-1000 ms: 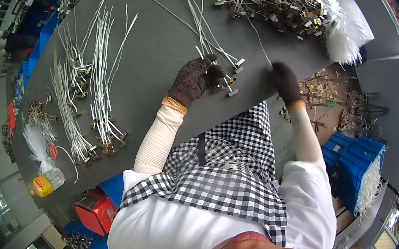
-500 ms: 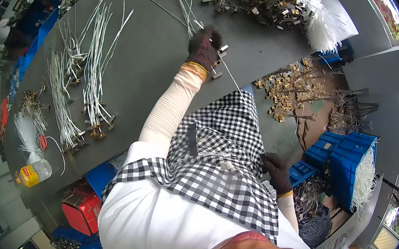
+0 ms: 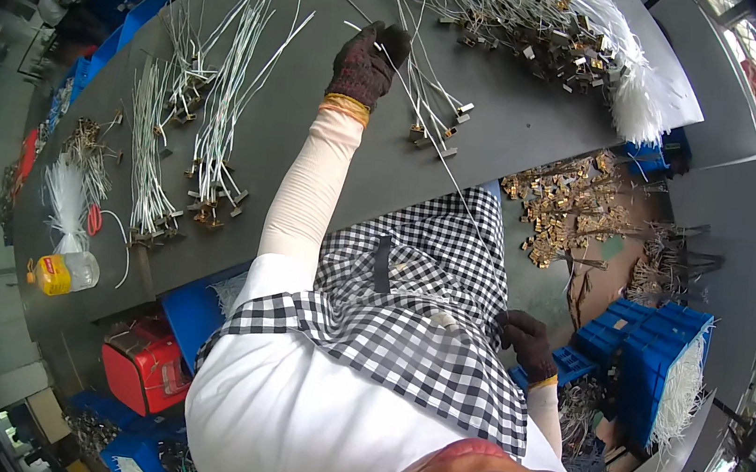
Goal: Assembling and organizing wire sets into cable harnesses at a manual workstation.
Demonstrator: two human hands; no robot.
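My left hand [image 3: 370,62], in a dark maroon knitted glove, is closed around a thin white wire [image 3: 453,177] above the grey table. The wire stretches diagonally across the checked apron toward my right hand [image 3: 527,344], gloved alike and low at my right side. Its fingers are pinched together at the wire's lower end, partly lost against the apron. Beside my left hand, several loose white wires with small metal end pieces [image 3: 436,133] lie on the tabletop.
Bundles of white wires [image 3: 222,123] lie on the table's left. A yellow-labelled plastic bottle [image 3: 67,273] stands near its left edge. A heap of wires with metal ends [image 3: 552,45] covers the far right. Brassy parts [image 3: 566,207] and blue crates [image 3: 652,350] are at right.
My left hand has moved left and slightly farther across the table, apart from the metal-ended wires. Those wires now lie in plain sight. The whole view has shifted a little.
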